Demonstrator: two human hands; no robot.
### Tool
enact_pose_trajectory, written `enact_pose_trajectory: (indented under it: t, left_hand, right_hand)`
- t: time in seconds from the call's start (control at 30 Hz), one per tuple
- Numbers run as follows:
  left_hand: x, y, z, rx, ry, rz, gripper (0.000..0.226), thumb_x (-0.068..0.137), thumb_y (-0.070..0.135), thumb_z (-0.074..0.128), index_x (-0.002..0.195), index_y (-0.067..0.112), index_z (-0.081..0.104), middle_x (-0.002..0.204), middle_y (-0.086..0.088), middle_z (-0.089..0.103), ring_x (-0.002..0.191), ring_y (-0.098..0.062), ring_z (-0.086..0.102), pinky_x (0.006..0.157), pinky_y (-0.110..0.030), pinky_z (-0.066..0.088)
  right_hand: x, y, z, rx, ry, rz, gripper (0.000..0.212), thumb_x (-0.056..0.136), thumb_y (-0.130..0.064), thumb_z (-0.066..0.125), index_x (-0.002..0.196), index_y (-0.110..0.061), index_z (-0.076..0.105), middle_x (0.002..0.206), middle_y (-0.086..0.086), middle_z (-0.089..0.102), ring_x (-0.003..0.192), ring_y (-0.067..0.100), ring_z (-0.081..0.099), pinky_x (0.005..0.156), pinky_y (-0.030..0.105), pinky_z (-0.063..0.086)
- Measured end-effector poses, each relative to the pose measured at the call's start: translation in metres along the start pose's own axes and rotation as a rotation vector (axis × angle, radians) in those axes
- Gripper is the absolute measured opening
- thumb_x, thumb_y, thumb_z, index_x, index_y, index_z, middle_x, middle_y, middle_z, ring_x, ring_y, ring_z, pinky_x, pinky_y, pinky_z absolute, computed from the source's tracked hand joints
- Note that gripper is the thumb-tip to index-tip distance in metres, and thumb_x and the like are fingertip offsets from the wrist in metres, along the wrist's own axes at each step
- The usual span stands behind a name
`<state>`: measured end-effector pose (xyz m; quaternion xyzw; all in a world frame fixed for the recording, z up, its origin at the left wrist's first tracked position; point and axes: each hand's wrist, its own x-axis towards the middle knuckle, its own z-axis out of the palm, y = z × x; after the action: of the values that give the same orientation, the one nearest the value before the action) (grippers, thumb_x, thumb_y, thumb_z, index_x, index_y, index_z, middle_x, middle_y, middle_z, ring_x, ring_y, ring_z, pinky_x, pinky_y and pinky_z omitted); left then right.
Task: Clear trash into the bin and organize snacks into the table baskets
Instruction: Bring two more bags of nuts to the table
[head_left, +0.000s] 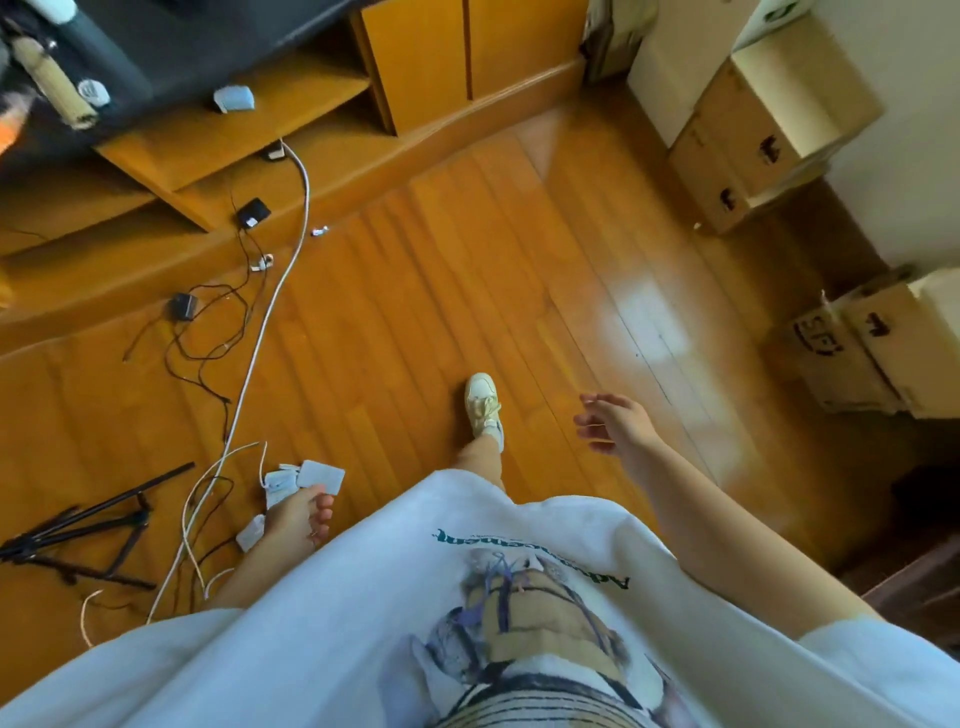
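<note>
The person stands on a wooden floor, looking straight down past a white printed T-shirt. The left hand, at about 7 o'clock from the middle of the view, hangs beside the hip with its fingers curled round a bunch of small white packets; one packet sticks out above the knuckles and another shows below the hand at the wrist side. What the packets contain cannot be read. The right hand, at about 4 o'clock, is held out over the floor with its fingers spread loosely apart and nothing in it.

One foot in a cream sneaker is planted on the boards near the middle, between the two hands.

At 9 o'clock a long white cable runs down across the floor among tangled black wires, and a folded black tripod lies at 8 o'clock. A low wooden cabinet fills the 11 o'clock corner. Stacked cardboard boxes stand against the wall at 2 o'clock, with another cardboard box at 3 o'clock.
</note>
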<state>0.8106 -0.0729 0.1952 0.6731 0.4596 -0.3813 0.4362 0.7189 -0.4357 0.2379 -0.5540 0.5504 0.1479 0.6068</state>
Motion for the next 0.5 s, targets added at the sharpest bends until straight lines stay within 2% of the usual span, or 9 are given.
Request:
enact_pose_trajectory:
  t: [0.1, 0.13, 0.2, 0.23, 0.3, 0.4, 0.5]
  left_hand:
    - [0.002, 0.054, 0.031, 0.008, -0.021, -0.01, 0.035, 0.098, 0.018, 0.041, 0.064, 0.007, 0.045, 0.032, -0.002, 0.047, 0.049, -0.015, 0.039, 0.053, -0.024, 0.027]
    - [0.0, 0.075, 0.043, 0.009, -0.032, -0.001, 0.035, 0.098, 0.017, 0.041, 0.064, 0.007, 0.044, 0.028, 0.002, 0.046, 0.043, -0.014, 0.043, 0.05, -0.022, 0.029]
    - [-0.006, 0.119, 0.072, 0.038, -0.049, 0.044, 0.032, 0.097, 0.016, 0.043, 0.066, 0.009, 0.045, 0.024, 0.004, 0.045, 0.023, -0.005, 0.041, 0.034, -0.016, 0.032]
    - [-0.01, 0.141, 0.087, 0.07, -0.056, 0.077, 0.03, 0.096, 0.017, 0.045, 0.067, 0.01, 0.046, 0.024, 0.005, 0.045, 0.019, -0.003, 0.038, 0.027, -0.01, 0.027]
    - [-0.022, 0.185, 0.119, 0.134, -0.079, 0.168, 0.022, 0.093, 0.016, 0.05, 0.072, 0.013, 0.051, 0.031, 0.006, 0.052, 0.023, -0.002, 0.042, 0.028, -0.006, 0.026]
    - [-0.04, 0.242, 0.168, 0.226, -0.141, 0.294, 0.007, 0.092, 0.017, 0.052, 0.091, 0.015, 0.059, 0.062, 0.001, 0.059, 0.049, -0.009, 0.048, 0.04, -0.016, 0.035]
    - [-0.053, 0.286, 0.21, 0.319, -0.243, 0.373, 0.008, 0.092, 0.022, 0.052, 0.092, 0.02, 0.06, 0.066, 0.003, 0.06, 0.052, -0.008, 0.048, 0.042, -0.016, 0.036]
  right_hand:
    - [0.019, -0.023, -0.015, 0.058, 0.042, 0.077, 0.016, 0.094, -0.009, 0.046, 0.085, -0.018, 0.057, 0.068, 0.005, 0.057, 0.058, 0.017, 0.054, 0.054, 0.024, 0.04]
    - [0.024, -0.03, -0.02, 0.08, 0.055, 0.096, 0.016, 0.093, -0.008, 0.046, 0.085, -0.017, 0.057, 0.067, 0.005, 0.057, 0.057, 0.017, 0.053, 0.053, 0.024, 0.04]
    - [0.035, -0.044, -0.03, 0.106, 0.076, 0.119, 0.014, 0.092, -0.008, 0.047, 0.087, -0.016, 0.057, 0.066, 0.004, 0.056, 0.054, 0.017, 0.053, 0.052, 0.023, 0.039]
    - [0.04, -0.05, -0.034, 0.121, 0.091, 0.128, 0.014, 0.092, -0.008, 0.047, 0.087, -0.016, 0.057, 0.065, 0.004, 0.055, 0.052, 0.016, 0.053, 0.051, 0.023, 0.038]
    - [0.05, -0.062, -0.041, 0.161, 0.131, 0.151, 0.016, 0.091, -0.005, 0.046, 0.085, -0.016, 0.056, 0.064, 0.005, 0.053, 0.043, 0.012, 0.053, 0.048, 0.021, 0.034]
    - [0.065, -0.079, -0.051, 0.182, 0.187, 0.195, 0.017, 0.09, -0.003, 0.046, 0.082, -0.015, 0.054, 0.063, 0.007, 0.05, 0.032, 0.009, 0.049, 0.042, 0.016, 0.033]
    - [0.086, -0.098, -0.059, 0.176, 0.224, 0.25, 0.018, 0.091, -0.005, 0.047, 0.079, -0.017, 0.054, 0.064, 0.006, 0.051, 0.029, 0.005, 0.05, 0.041, 0.014, 0.034]
